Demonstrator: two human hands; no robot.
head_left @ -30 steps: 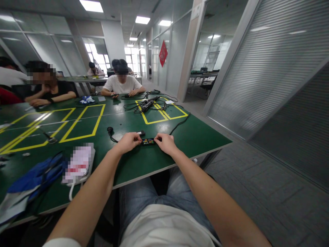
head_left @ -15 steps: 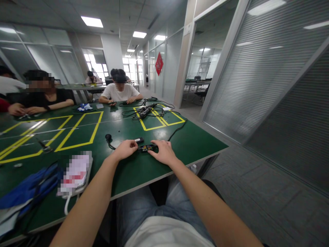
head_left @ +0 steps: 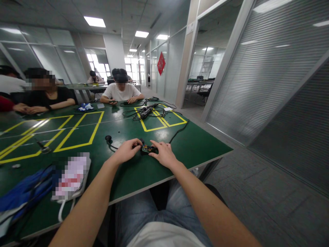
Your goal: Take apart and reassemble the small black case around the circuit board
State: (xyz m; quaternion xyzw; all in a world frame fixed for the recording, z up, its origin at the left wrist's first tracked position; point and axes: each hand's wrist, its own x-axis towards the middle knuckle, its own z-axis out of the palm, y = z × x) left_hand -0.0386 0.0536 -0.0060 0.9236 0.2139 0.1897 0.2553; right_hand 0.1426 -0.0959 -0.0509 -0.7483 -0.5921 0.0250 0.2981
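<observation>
On the green table in front of me lies a small black casing [head_left: 148, 149] with its inside exposed, showing a circuit board and round orange-yellow parts. My right hand [head_left: 165, 154] grips its right end between thumb and fingers. At its left end is my left hand [head_left: 129, 150], the fingertips closed at a small dark piece [head_left: 142, 141] that looks like the casing's cover; the fingers partly hide it. A black cord with a plug [head_left: 108, 138] runs in from the left, and another black cord [head_left: 179, 131] leads away behind my right hand.
A pile of black cables and dark tools [head_left: 147, 111] lies inside yellow tape at the far right. A phone [head_left: 70, 176] and a blue cloth item [head_left: 28, 188] are at my left. People sit across the table [head_left: 205, 149], whose edge is close to me.
My left hand has shifted slightly right, its fingertips now at the cover piece that lay behind it with a white label showing. My right hand stays on the casing.
</observation>
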